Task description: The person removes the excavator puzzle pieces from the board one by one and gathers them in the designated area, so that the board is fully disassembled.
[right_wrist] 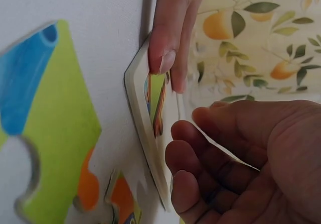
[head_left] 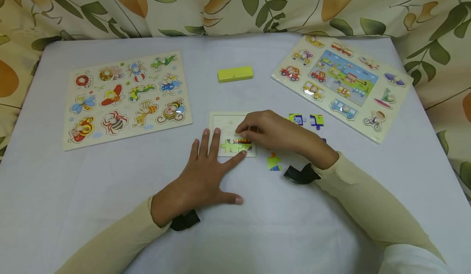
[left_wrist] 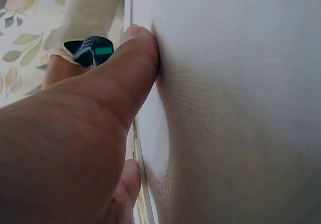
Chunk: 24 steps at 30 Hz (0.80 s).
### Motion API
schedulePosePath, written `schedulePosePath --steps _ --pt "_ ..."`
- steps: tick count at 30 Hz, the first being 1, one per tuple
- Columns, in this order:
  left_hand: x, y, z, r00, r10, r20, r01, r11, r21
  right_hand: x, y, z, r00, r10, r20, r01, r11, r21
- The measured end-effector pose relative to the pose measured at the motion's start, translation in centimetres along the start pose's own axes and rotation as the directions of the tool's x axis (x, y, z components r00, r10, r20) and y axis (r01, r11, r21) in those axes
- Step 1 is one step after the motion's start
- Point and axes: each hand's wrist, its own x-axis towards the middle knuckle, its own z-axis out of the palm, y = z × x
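Note:
My left hand [head_left: 202, 180] lies spread with straight fingers; its fingertips rest at the left and lower edge of a small white jigsaw tray [head_left: 217, 120]. Joined green jigsaw pieces [head_left: 232, 147] lie along the tray's lower part. Over the tray's right side is my right hand [head_left: 276, 131], its fingers [right_wrist: 185, 153] curled with the tips just above the board. No piece shows between them in the right wrist view, though the fingertips hide part of the space. A loose green-and-blue piece [head_left: 274, 163] lies right of the tray. The left thumb [left_wrist: 135, 53] touches the cloth.
More loose pieces [head_left: 317, 121] lie beyond and partly under the right forearm. A yellow block [head_left: 235, 74] stands behind the tray. An insect peg puzzle [head_left: 126, 98] lies at left, a vehicle peg puzzle [head_left: 342, 86] at right. A leaf-patterned curtain [head_left: 228, 4] hangs behind the table.

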Motion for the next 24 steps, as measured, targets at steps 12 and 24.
schedulePosePath --steps 12,24 --pt "-0.1 -0.1 0.3 1.000 0.000 -0.009 0.000 1.000 -0.006 1.4 -0.7 1.0 0.999 0.024 0.045 -0.025 0.999 0.021" --pt "0.0 0.0 0.3 1.000 -0.011 -0.003 0.011 1.000 0.004 1.5 -1.0 0.9 0.995 0.069 0.071 -0.072 0.996 0.050"
